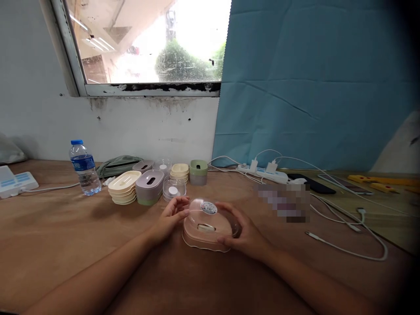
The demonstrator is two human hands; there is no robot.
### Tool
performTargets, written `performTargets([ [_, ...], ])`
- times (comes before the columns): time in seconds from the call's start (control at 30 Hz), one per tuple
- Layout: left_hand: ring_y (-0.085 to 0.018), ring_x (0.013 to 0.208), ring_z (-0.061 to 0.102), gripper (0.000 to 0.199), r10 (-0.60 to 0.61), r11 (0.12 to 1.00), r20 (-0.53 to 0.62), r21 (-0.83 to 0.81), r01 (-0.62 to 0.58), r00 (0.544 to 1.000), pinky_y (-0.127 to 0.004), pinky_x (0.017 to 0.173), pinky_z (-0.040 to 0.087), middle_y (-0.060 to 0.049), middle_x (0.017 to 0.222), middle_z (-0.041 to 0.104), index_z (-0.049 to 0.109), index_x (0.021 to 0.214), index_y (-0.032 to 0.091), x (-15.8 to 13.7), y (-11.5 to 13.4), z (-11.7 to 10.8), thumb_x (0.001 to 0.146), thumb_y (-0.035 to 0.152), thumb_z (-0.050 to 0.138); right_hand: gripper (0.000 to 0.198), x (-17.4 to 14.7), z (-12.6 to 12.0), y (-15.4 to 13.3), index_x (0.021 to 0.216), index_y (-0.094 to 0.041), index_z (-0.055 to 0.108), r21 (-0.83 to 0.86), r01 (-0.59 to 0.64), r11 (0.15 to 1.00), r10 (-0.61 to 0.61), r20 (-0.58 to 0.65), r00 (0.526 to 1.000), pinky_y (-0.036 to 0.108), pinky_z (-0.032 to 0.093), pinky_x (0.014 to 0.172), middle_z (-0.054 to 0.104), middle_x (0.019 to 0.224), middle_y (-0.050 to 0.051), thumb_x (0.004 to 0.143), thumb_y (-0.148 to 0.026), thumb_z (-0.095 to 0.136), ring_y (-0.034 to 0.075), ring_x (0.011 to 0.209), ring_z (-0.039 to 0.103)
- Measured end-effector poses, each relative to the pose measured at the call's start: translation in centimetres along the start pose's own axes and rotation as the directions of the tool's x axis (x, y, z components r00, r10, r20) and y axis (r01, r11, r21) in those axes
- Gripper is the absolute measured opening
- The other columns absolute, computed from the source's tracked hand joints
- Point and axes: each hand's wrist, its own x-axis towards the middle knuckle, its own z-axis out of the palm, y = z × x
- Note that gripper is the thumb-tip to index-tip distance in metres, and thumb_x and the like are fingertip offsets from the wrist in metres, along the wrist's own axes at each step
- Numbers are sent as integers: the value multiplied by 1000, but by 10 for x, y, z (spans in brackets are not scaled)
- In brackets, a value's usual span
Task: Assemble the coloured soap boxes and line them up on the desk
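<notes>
In front of me on the brown table is a low pale-pink box point(193, 239) with a wavy lower edge and an oval slot in its top. A clear domed plastic cover point(196, 213) with a round printed label lies over the box, looking slightly tilted. My right hand point(244, 232) is curved round the cover's right side, thumb in front and fingers behind. At the left side is my left hand point(172, 217), thumb and bent fingers apart, its tips close to the cover's edge; whether they touch it I cannot tell.
Behind stand stacked cream trays point(124, 186), a lilac slotted box point(149, 186), clear covers point(174, 189) and a green-grey box point(198, 173). A water bottle point(84, 168) and a grey-green pouch point(120, 165) are left. Right are a power strip point(277, 176), white cables point(348, 253) and phones point(311, 183).
</notes>
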Motion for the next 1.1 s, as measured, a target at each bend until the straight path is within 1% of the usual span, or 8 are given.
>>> performTargets([
  [0.07,-21,117,39,31,-47,992,49,115,41,998,-38,100,27,-6,116,47,48,102,20,-1,-1,-3,75,32,59,65,1,3,3,121,-24,38,86,-68,994,58,113,992,36,41,92,47,121,7,65,-41,67,25,110,46],
  [0.17,-22,115,41,47,-133,951,195,303,69,972,-40,97,31,-8,117,46,39,114,22,-5,2,-6,74,33,59,66,2,4,5,122,-24,37,118,-116,986,87,227,970,37,41,91,46,122,6,66,-43,66,25,109,46],
  [0.23,-23,112,42,59,-130,898,278,440,-6,952,-40,95,33,-8,118,45,36,116,22,-7,5,-7,67,31,66,66,3,3,4,123,-24,36,111,-121,986,90,252,964,37,40,91,45,123,6,67,-43,65,25,110,45],
  [0.37,-24,106,45,67,-85,790,336,596,-142,938,-37,91,36,-8,114,45,37,113,20,-8,13,-9,58,31,72,67,3,-1,1,123,-23,36,60,-48,997,31,262,964,37,36,95,39,123,8,66,-44,65,25,113,40],
  [0.57,-25,108,43,82,-140,690,376,701,-181,916,-36,91,37,-8,115,44,32,115,20,-10,22,-10,47,29,77,67,2,-5,-6,125,-26,34,16,13,1000,-18,357,934,36,32,98,31,122,7,68,-45,63,23,116,36],
  [0.77,-23,105,46,83,-167,665,371,726,-173,914,-34,89,39,-7,114,47,29,116,22,-11,23,-9,48,26,74,67,-3,-6,-10,123,-25,37,-107,32,994,9,360,933,40,32,97,26,124,9,66,-49,63,28,117,33],
  [0.9,-24,105,46,83,-148,644,378,738,-201,914,-34,90,39,-7,114,46,30,117,21,-11,24,-9,47,26,74,73,-5,-4,-12,122,-24,37,-165,107,981,-44,346,937,38,32,97,26,124,9,60,-45,68,28,118,32],
  [1.1,-23,99,49,81,-125,645,385,732,-220,914,-32,85,41,-5,109,47,28,115,23,-12,22,-9,46,26,72,75,-4,-3,-9,124,-23,36,-200,192,961,-118,334,935,39,34,95,29,123,11,58,-37,69,29,117,33],
])
